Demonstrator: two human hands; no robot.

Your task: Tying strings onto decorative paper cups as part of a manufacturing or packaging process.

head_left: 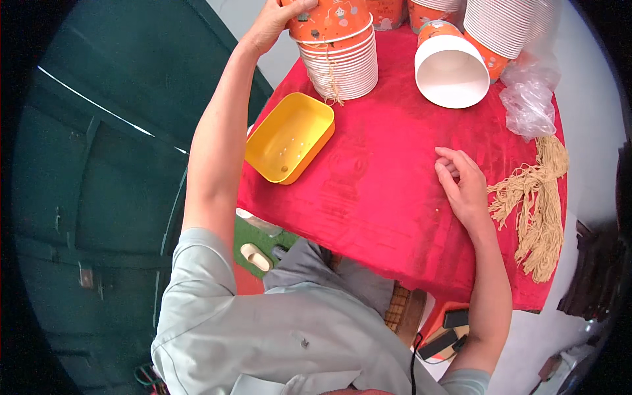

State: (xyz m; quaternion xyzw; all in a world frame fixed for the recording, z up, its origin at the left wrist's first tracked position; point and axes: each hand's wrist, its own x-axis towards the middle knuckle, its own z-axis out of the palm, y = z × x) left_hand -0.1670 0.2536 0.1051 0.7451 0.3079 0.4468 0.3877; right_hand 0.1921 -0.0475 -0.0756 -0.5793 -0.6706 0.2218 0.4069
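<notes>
My left hand (271, 25) reaches to the far edge of the table and grips an orange patterned paper bucket (332, 21) at the top of a nested stack. The thumb lies on its side; the other fingers are mostly hidden. Below it are the white rims of the stacked paper buckets (343, 71), with strands of tan string (332, 72) hanging down the front. My right hand (466, 187) rests on the red cloth, fingers loosely bent and apart, holding nothing. Beside its wrist lies a bundle of tan strings (540, 204).
A yellow tray (275, 141) with small bits inside stands near the table's left edge. One paper bucket (451, 72) lies on its side, its white inside toward me. More stacked buckets (503, 26) and a clear plastic bag (530, 99) are at the far right. Red cloth (368, 191) covers the table.
</notes>
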